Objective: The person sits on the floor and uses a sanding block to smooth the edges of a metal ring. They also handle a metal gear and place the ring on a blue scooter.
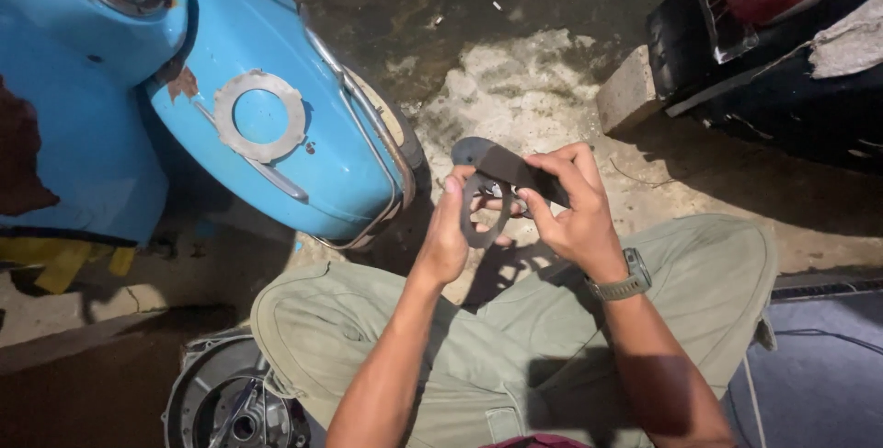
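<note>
Centrally: ring (485, 212), held edge-up above the knees, gripped by left hand (448, 232); right hand (572, 209) pinches dark strip (511, 170), long axis slanting down-right. Fender (276, 108) close left; floor (533, 89) open ahead.

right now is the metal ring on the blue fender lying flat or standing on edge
Lying flat: the toothed metal ring rests face-down on the curved top of the blue fender, with blue paint showing through its centre hole and its whole outline visible.

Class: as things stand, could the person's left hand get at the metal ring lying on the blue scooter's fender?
Probably not right away: the left hand already grips a ring. The ring on the fender lies uncovered.
</note>
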